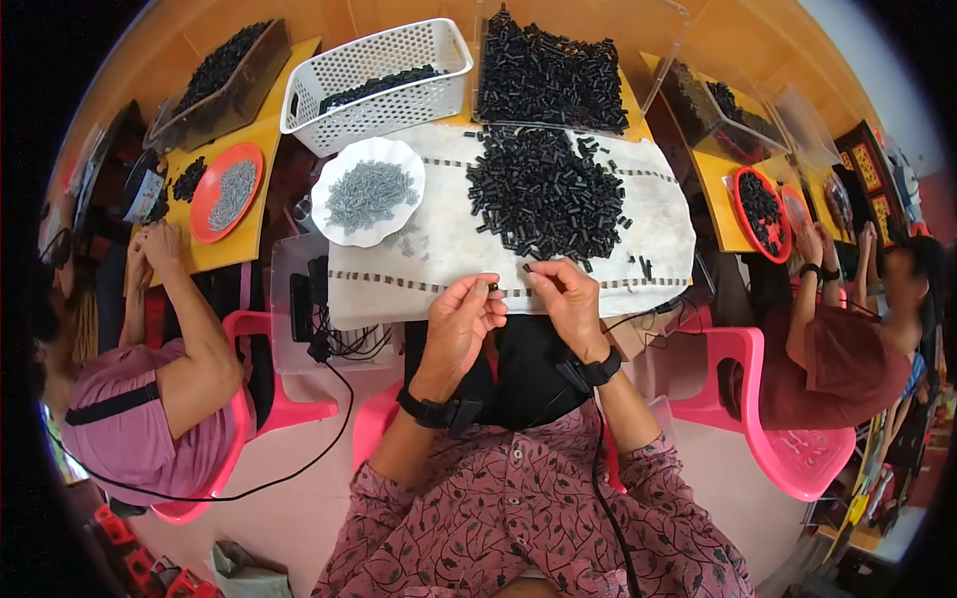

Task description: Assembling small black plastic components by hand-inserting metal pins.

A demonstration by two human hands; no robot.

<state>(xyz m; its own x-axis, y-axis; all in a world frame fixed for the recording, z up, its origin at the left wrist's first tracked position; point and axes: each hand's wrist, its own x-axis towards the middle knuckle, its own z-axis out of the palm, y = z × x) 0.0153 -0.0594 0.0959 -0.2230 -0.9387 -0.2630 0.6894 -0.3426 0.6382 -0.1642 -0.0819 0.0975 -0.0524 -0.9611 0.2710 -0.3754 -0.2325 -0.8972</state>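
My left hand (459, 324) is closed, thumb and fingertips pinching a small black cylindrical piece (492, 287). Just to its right, my right hand (571, 309) is also closed, and a small dark piece (527, 267) shows at its fingertips. Both hands are over the near edge of a white cloth (399, 289), a little apart. Beyond them lies a heap of short black cylindrical pieces (543, 189). A few stray black pieces (646, 267) lie to the right. Small grey pieces (371, 194) fill a white scalloped plate (334, 224) at the left.
A white perforated basket (374, 120) and a clear bin (648, 110) of black pieces stand at the back. Co-workers sit at left (159, 399) and right (847, 364), with orange plates (206, 214) on their yellow tables. Cables (349, 399) hang below the cloth's left side.
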